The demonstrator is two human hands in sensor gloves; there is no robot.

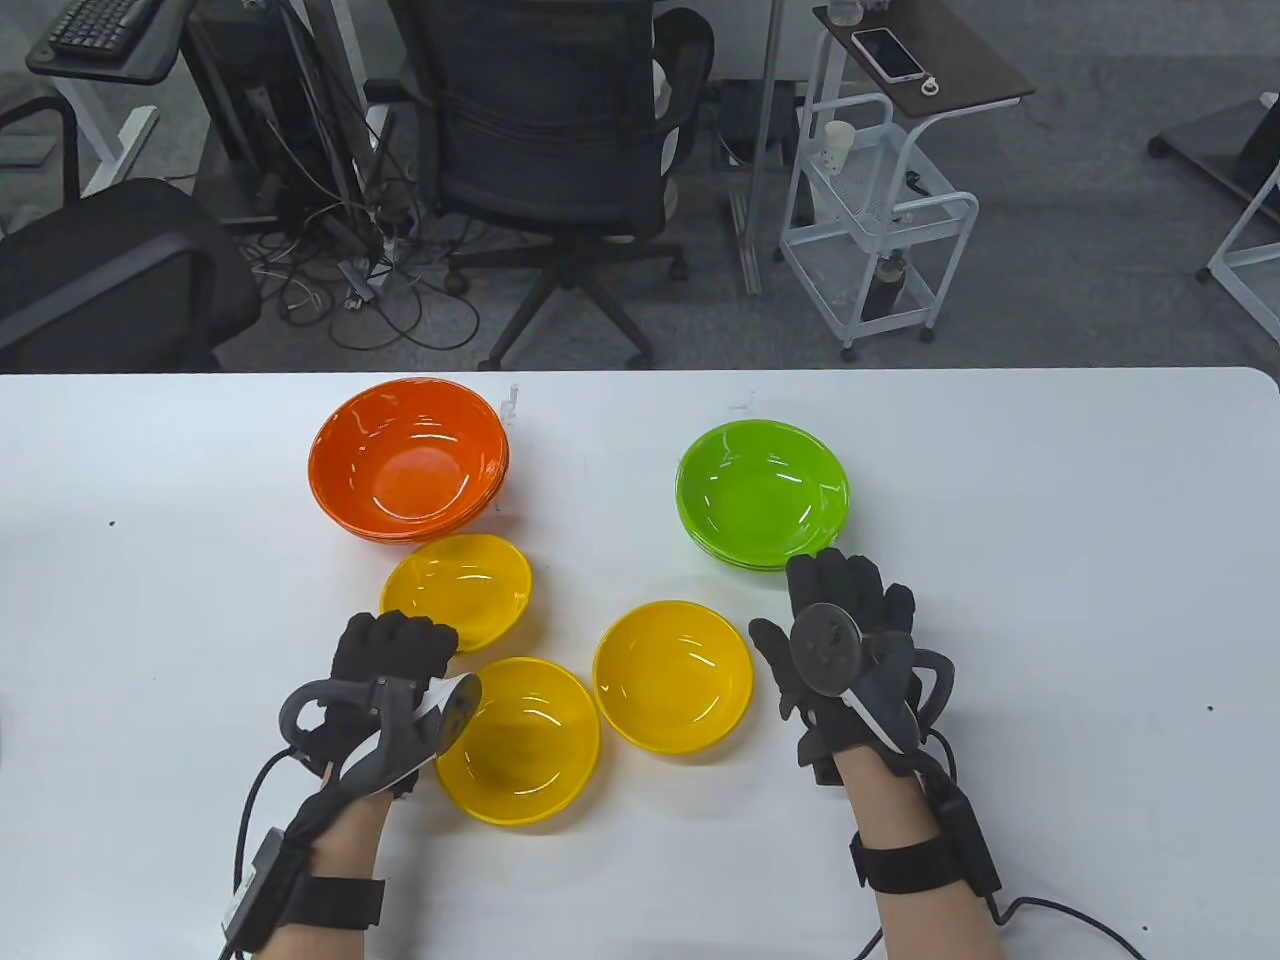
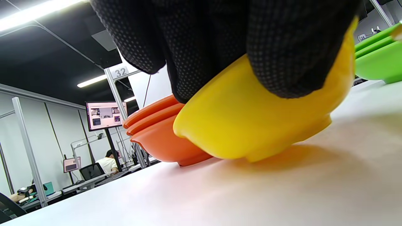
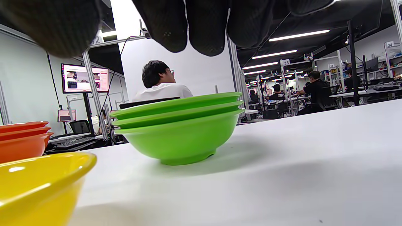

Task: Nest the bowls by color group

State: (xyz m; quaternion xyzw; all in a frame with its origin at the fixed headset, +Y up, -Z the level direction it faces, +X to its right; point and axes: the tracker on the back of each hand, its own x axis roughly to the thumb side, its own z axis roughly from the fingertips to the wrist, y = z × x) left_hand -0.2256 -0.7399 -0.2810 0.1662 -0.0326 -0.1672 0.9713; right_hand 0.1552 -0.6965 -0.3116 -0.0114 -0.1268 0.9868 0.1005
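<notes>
Three yellow bowls lie on the white table (image 1: 1000, 600): a far-left one (image 1: 457, 585), a near one (image 1: 520, 745) and a right one (image 1: 673, 675). My left hand (image 1: 410, 640) grips the near rim of the far-left yellow bowl; in the left wrist view its fingers (image 2: 220, 40) curl over that bowl (image 2: 251, 125). A nested orange stack (image 1: 408, 460) stands behind it. A nested green stack (image 1: 762, 495) stands at the right. My right hand (image 1: 835, 590) is open and empty just in front of the green stack (image 3: 179, 131), not touching it.
The orange stack also shows in the left wrist view (image 2: 157, 135), right behind the gripped bowl. The right yellow bowl's rim (image 3: 40, 175) sits close to the left of my right hand. An office chair (image 1: 560, 130) and a white cart (image 1: 880, 200) stand beyond the table's far edge.
</notes>
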